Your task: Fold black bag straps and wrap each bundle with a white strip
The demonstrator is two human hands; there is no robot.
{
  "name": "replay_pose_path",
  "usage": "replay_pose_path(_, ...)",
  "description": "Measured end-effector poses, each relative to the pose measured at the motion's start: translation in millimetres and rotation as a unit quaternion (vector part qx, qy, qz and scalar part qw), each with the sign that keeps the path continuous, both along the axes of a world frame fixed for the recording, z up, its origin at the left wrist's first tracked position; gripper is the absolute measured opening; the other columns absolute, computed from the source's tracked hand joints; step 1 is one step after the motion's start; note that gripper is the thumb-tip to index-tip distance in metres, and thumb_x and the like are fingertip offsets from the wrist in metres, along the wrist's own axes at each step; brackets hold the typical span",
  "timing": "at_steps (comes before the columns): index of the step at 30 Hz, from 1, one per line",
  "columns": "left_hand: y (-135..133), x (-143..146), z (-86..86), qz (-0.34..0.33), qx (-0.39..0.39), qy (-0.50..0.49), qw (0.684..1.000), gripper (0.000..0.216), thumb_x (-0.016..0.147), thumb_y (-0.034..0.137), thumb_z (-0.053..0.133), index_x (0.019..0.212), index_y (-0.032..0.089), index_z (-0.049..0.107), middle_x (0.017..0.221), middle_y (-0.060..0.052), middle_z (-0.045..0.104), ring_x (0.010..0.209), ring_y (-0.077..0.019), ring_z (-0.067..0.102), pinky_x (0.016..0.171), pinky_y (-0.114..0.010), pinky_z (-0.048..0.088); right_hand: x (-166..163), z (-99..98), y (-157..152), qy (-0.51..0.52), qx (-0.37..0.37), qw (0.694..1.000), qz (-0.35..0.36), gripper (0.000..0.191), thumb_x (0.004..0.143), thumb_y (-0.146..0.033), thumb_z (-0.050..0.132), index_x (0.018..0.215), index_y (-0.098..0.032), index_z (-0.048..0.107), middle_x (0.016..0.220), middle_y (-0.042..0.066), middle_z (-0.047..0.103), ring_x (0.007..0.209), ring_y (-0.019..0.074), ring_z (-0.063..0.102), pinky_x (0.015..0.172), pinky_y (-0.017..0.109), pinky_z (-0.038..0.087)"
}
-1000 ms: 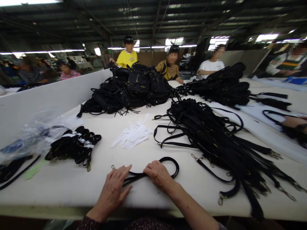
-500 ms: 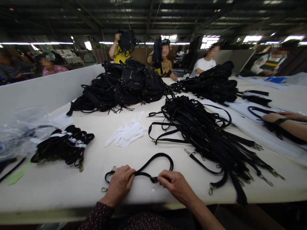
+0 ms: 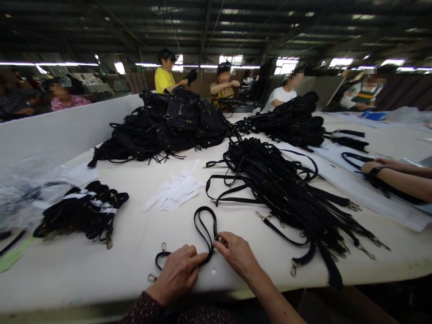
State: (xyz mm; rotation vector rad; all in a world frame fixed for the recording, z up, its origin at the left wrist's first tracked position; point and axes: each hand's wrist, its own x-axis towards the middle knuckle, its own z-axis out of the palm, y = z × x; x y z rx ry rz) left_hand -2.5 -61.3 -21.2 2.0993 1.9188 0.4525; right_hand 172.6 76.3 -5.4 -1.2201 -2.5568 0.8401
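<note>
1. Pinching the black strap (image 3: 204,225) at the base of its loop, the right hand (image 3: 238,256) has thumb and forefinger closed on the webbing near the table's front edge.
2. The left hand (image 3: 178,274) lies just beside it, fingers stretched over the strap's doubled tail and pinning it to the white table (image 3: 141,243); I cannot tell whether those fingers actually close round it.
3. The strap's loop stands away from the person, narrow and upright on the tabletop, while its two metal clasps (image 3: 163,246) poke out to the left of the left hand.
4. Off to the right, and close, sprawls a big pile of loose straps (image 3: 286,193), clasps trailing toward the table's edge.
5. Out left sits a bundle of banded straps (image 3: 84,211), folded and wrapped in white bands, with a clear plastic bag (image 3: 23,189) beyond it against the white divider (image 3: 60,130).
6. Between bundle and pile, further back, a scatter of white paper strips (image 3: 175,193).
7. At the far end, two heaps of black bags (image 3: 168,126), with several people seated behind them.
8. On the right edge, a co-worker's forearm (image 3: 398,175) rests on the table, a strap looped at the wrist.
</note>
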Motion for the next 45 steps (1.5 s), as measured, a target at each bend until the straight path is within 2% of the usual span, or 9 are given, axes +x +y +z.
replay_pose_path(10, -8, -4, -10.9, -0.028, 0.060, 0.044, 0.997, 0.023, 0.092, 0.021, 0.047, 0.111, 0.025, 0.059, 0.094, -0.004, 0.064, 0.089, -0.0218, 0.058, 0.076, -0.036, 0.046, -40, -15.5, -20, -0.042, 0.095, 0.986, 0.129, 0.028, 0.087, -0.014, 0.055, 0.111, -0.025, 0.063, 0.110, 0.004, 0.065, 0.100, 0.0203, 0.061, 0.086, 0.030, 0.050)
replay_pose_path(19, -36, -36, -8.7, 0.024, 0.104, 0.061, 0.992, 0.015, 0.092, 0.022, 0.051, 0.101, 0.025, 0.062, 0.114, -0.006, 0.067, 0.105, -0.0235, 0.059, 0.089, -0.042, 0.047, -37, -14.7, -17, -0.053, 0.125, 0.981, 0.142, 0.018, 0.092, -0.019, 0.052, 0.104, -0.026, 0.064, 0.106, 0.003, 0.066, 0.100, 0.0213, 0.060, 0.077, 0.030, 0.049)
replay_pose_path(23, -30, -45, 1.7, 0.009, 0.105, 0.077, 0.991, 0.009, 0.087, 0.021, 0.055, 0.089, 0.024, 0.064, 0.155, -0.003, 0.041, 0.143, -0.0317, 0.032, 0.113, -0.056, 0.029, -36, -12.2, -15, -0.040, 0.101, 0.977, 0.182, 0.020, 0.092, -0.019, 0.052, 0.106, -0.028, 0.064, 0.108, 0.000, 0.067, 0.101, 0.0197, 0.059, 0.079, 0.029, 0.047)
replay_pose_path(25, -22, -50, 8.8, -0.014, 0.068, 0.072, 0.995, 0.008, 0.084, 0.020, 0.058, 0.085, 0.024, 0.064, 0.161, -0.001, 0.030, 0.149, -0.0346, 0.019, 0.116, -0.060, 0.021, -33, -11.4, -13, -0.034, 0.086, 0.974, 0.207, 0.021, 0.092, -0.020, 0.052, 0.106, -0.029, 0.064, 0.108, -0.001, 0.067, 0.100, 0.0190, 0.059, 0.080, 0.029, 0.046)
replay_pose_path(27, -14, -55, 15.2, -0.026, 0.023, 0.051, 0.998, 0.007, 0.081, 0.020, 0.060, 0.085, 0.025, 0.064, 0.158, -0.001, 0.036, 0.148, -0.0350, 0.021, 0.116, -0.062, 0.018, -29, -10.7, -11, -0.027, 0.076, 0.972, 0.219, 0.022, 0.093, -0.020, 0.051, 0.108, -0.029, 0.065, 0.107, -0.001, 0.068, 0.099, 0.0184, 0.059, 0.081, 0.029, 0.046)
replay_pose_path(31, -4, -60, 20.2, -0.040, -0.021, -0.003, 0.999, 0.004, 0.082, 0.027, 0.063, 0.086, 0.027, 0.064, 0.129, 0.000, 0.061, 0.128, -0.0256, 0.050, 0.116, -0.056, 0.019, -23, -8.2, -8, -0.020, 0.071, 0.974, 0.216, 0.027, 0.095, -0.021, 0.048, 0.114, -0.031, 0.064, 0.104, 0.000, 0.069, 0.097, 0.0181, 0.060, 0.084, 0.030, 0.045)
replay_pose_path(36, -12, -50, 8.6, -0.009, 0.029, 0.016, 0.999, 0.008, 0.088, 0.027, 0.056, 0.086, 0.023, 0.062, 0.104, -0.003, 0.064, 0.099, -0.0206, 0.057, 0.098, -0.044, 0.041, -23, -8.0, -15, -0.013, 0.099, 0.973, 0.208, 0.020, 0.092, -0.024, 0.056, 0.110, -0.027, 0.065, 0.104, 0.003, 0.069, 0.097, 0.0214, 0.061, 0.086, 0.035, 0.045)
replay_pose_path(39, -20, -44, -1.5, 0.003, 0.067, 0.043, 0.997, 0.009, 0.090, 0.023, 0.052, 0.094, 0.022, 0.060, 0.110, -0.006, 0.064, 0.102, -0.0229, 0.056, 0.090, -0.042, 0.045, -25, -15.0, -21, 0.037, 0.127, 0.965, 0.227, 0.024, 0.092, -0.024, 0.058, 0.116, -0.025, 0.062, 0.114, 0.005, 0.068, 0.106, 0.0223, 0.059, 0.092, 0.037, 0.043)
replay_pose_path(45, -29, -46, -12.3, -0.032, 0.115, 0.085, 0.989, 0.018, 0.091, 0.021, 0.051, 0.107, 0.022, 0.058, 0.139, -0.007, 0.057, 0.114, -0.0228, 0.055, 0.103, -0.046, 0.043, -28, -32.9, -24, 0.058, 0.172, 0.957, 0.228, 0.026, 0.097, -0.016, 0.046, 0.115, -0.027, 0.062, 0.104, 0.002, 0.071, 0.092, 0.0182, 0.059, 0.081, 0.030, 0.042)
